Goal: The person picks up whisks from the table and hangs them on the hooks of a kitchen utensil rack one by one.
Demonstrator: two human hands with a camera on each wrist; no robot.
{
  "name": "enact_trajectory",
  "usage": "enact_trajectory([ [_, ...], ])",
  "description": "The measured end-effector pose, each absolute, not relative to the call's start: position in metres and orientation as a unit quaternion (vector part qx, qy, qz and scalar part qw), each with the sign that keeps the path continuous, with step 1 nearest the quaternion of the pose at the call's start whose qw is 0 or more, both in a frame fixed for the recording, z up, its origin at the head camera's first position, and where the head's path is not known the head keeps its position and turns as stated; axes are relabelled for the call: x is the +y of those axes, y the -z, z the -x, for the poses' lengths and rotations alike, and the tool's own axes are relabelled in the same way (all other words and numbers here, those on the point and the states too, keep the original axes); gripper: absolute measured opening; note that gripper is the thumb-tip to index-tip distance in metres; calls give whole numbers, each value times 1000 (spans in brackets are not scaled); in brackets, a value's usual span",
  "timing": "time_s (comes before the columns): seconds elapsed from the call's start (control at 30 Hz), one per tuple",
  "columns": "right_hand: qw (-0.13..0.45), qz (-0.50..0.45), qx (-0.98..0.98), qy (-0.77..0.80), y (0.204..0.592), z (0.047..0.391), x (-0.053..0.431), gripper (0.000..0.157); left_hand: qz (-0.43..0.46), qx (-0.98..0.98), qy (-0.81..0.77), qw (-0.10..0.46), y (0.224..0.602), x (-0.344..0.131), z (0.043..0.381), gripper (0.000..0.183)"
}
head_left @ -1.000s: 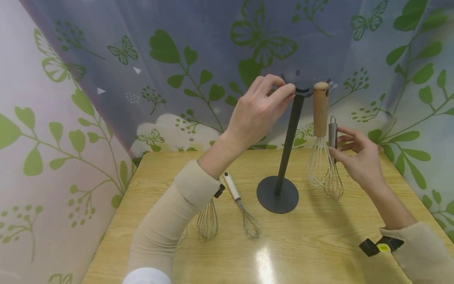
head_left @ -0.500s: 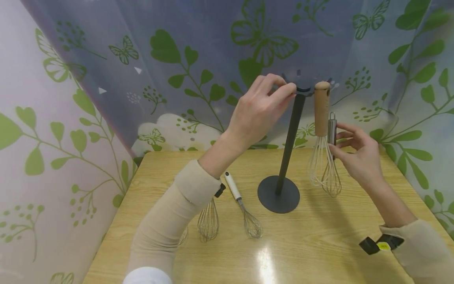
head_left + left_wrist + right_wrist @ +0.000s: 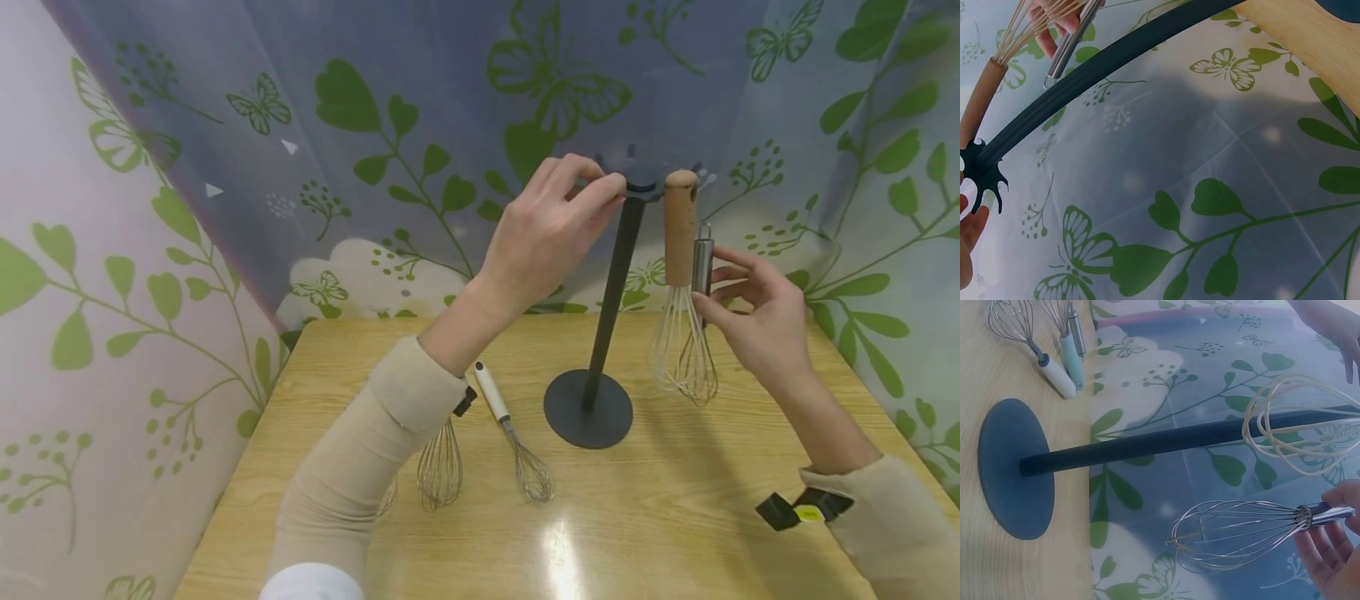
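My left hand (image 3: pixel 543 229) pinches the rim of the hooked top (image 3: pixel 641 190) of a dark utensil stand. Its fingertips also touch the hooks (image 3: pixel 988 178) in the left wrist view. From the stand's right side hangs a whisk with a wooden handle (image 3: pixel 679 237) and pale wires. Just right of it, my right hand (image 3: pixel 765 321) holds a metal whisk (image 3: pixel 702 267) upright by its steel handle, thumb on one side and fingers on the other. The metal whisk's loop is below the hook level. In the right wrist view its wire head (image 3: pixel 1235 536) is clear of the table.
The stand's round base (image 3: pixel 577 429) rests on a wooden table (image 3: pixel 637 525). Left of it lie a white-handled whisk (image 3: pixel 491 393) and another wire whisk (image 3: pixel 440 471), partly under my left arm. A mint-green handle (image 3: pixel 1071 359) shows in the right wrist view. A patterned curtain (image 3: pixel 420 83) hangs behind.
My right hand has raised the metal whisk slightly, bringing its loop nearer the hooks and its wire head closer behind the wooden-handled whisk. The left hand has stayed on the stand's top.
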State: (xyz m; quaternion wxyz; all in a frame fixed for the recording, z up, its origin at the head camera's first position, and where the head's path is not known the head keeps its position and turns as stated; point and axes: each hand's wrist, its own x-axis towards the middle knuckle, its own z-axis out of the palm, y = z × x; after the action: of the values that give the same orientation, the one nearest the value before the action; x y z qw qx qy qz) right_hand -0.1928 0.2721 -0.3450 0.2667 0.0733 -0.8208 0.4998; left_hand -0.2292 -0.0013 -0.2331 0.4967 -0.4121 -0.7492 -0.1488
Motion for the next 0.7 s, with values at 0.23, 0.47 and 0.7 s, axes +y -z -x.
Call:
enact_trajectory([
  [0.23, 278, -88, -816, -498, 340, 192, 269, 56, 412, -750, 152, 494, 233, 0, 229, 34],
  [0.47, 289, -101, -806, -507, 333, 193, 266, 56, 413, -750, 153, 494, 234, 0, 229, 35],
  [0.7, 293, -104, -799, -515, 325, 195, 264, 57, 414, -747, 157, 496, 234, 0, 229, 34],
])
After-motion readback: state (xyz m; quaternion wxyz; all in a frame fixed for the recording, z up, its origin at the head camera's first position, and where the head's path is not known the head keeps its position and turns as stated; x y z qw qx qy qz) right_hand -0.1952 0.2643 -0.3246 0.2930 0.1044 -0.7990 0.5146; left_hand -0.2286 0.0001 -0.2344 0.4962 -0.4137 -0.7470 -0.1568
